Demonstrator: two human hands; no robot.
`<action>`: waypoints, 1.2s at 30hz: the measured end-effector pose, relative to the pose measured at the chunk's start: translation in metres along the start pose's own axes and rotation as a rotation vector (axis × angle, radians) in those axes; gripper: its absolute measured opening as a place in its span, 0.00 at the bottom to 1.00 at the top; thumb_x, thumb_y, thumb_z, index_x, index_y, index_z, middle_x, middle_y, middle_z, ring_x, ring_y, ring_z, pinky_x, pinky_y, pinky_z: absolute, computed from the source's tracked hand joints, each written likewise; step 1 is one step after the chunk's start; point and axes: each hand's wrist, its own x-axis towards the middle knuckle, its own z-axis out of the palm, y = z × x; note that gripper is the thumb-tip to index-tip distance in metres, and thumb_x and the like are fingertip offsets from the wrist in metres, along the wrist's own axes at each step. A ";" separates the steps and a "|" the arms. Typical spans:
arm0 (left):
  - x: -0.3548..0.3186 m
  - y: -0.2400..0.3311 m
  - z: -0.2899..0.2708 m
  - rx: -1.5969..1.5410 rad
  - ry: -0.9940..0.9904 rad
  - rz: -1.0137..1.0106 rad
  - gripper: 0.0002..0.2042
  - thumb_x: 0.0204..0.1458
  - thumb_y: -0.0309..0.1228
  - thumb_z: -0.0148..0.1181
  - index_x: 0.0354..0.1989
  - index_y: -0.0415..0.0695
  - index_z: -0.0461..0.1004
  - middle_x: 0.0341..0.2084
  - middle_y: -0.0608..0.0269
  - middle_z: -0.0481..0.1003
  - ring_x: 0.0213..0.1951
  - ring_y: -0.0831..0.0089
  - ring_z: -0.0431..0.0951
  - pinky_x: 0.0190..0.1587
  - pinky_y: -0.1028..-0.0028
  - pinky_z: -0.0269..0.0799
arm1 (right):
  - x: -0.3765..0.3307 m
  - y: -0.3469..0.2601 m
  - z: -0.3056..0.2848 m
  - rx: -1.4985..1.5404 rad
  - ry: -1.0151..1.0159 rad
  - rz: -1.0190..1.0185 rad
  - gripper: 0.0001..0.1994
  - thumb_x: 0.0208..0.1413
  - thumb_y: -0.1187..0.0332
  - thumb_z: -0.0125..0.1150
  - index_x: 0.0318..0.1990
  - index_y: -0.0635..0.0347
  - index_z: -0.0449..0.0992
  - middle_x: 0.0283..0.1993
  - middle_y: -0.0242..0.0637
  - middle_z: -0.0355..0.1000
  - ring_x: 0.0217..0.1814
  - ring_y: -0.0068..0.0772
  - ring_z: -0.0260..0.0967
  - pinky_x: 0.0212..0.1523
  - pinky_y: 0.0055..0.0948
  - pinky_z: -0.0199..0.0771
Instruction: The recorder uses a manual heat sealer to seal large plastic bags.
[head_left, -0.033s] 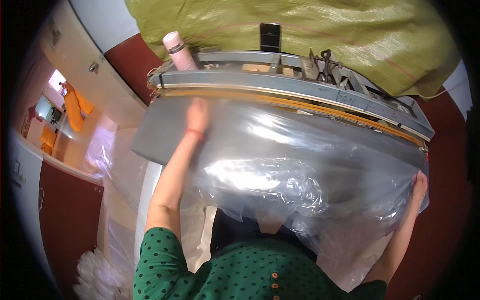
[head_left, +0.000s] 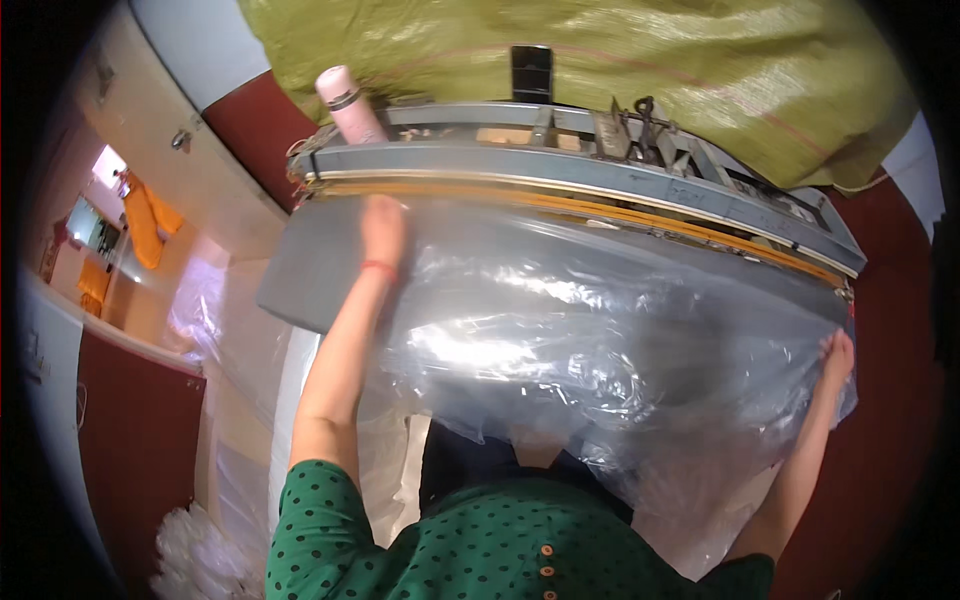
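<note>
A clear plastic sheet (head_left: 560,290) is spread over the grey flat-topped work surface (head_left: 310,240) in front of me, and its near side hangs down in creases towards my lap. My left hand (head_left: 383,232), with a red band at the wrist, is at the sheet's far left corner, close to the orange strip (head_left: 420,187). It looks closed on the sheet's edge, though blur softens its fingers. At the far right end, my right hand (head_left: 838,355) pinches the sheet's right edge, fingers bent over it.
Behind the strip runs a grey metal frame (head_left: 450,158) bearing a pink flask (head_left: 350,105) and dark metal fittings (head_left: 645,130). A dark phone-like slab (head_left: 531,75) leans against yellow-green sheeting (head_left: 720,60). A door (head_left: 190,120) stands at left; bunched clear plastic (head_left: 205,550) lies lower left.
My left hand has shifted slightly left. My right hand has risen a little, and the sheet's creases have changed between them. The whole view has drifted slightly.
</note>
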 end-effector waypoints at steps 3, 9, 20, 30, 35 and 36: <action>0.021 -0.026 0.008 -0.294 0.144 -0.233 0.06 0.51 0.31 0.43 0.27 0.42 0.64 0.18 0.66 0.63 0.22 0.76 0.63 0.27 0.75 0.62 | 0.002 -0.016 0.062 -0.300 0.254 -0.326 0.09 0.52 0.62 0.53 0.31 0.58 0.72 0.26 0.28 0.66 0.27 0.21 0.61 0.30 0.20 0.63; 0.040 -0.050 0.015 -0.171 0.132 -0.277 0.09 0.50 0.32 0.46 0.25 0.38 0.66 0.19 0.60 0.68 0.24 0.71 0.66 0.31 0.73 0.64 | 0.021 0.014 0.152 -0.086 0.055 -0.230 0.08 0.49 0.65 0.55 0.27 0.61 0.69 0.22 0.29 0.65 0.26 0.20 0.61 0.32 0.20 0.63; 0.055 -0.045 0.029 -0.362 0.272 -0.444 0.07 0.48 0.29 0.48 0.22 0.40 0.65 0.16 0.67 0.65 0.18 0.79 0.63 0.20 0.79 0.62 | 0.027 0.004 0.147 -0.143 0.266 -0.236 0.07 0.46 0.70 0.57 0.28 0.62 0.66 0.24 0.30 0.65 0.25 0.19 0.60 0.28 0.19 0.63; 0.045 -0.046 -0.025 -0.613 -0.157 -0.649 0.03 0.49 0.31 0.47 0.28 0.46 0.64 0.15 0.71 0.62 0.14 0.81 0.61 0.15 0.82 0.57 | -0.002 -0.055 0.090 -0.086 0.123 -0.390 0.10 0.54 0.66 0.49 0.39 0.64 0.67 0.33 0.35 0.69 0.35 0.24 0.65 0.37 0.22 0.65; 0.003 0.061 -0.115 -0.567 -0.376 -0.363 0.09 0.48 0.29 0.52 0.38 0.45 0.64 0.24 0.71 0.63 0.25 0.85 0.63 0.25 0.83 0.62 | -0.046 -0.022 -0.062 -0.150 0.588 -0.407 0.16 0.56 0.64 0.45 0.43 0.69 0.67 0.45 0.44 0.67 0.45 0.33 0.65 0.48 0.27 0.64; -0.009 0.069 -0.130 -0.587 -0.239 -0.327 0.08 0.48 0.28 0.51 0.37 0.45 0.65 0.26 0.72 0.63 0.27 0.85 0.63 0.26 0.83 0.62 | -0.060 0.008 -0.086 -0.370 0.773 -0.311 0.16 0.55 0.63 0.46 0.43 0.68 0.66 0.44 0.45 0.67 0.46 0.35 0.65 0.47 0.28 0.64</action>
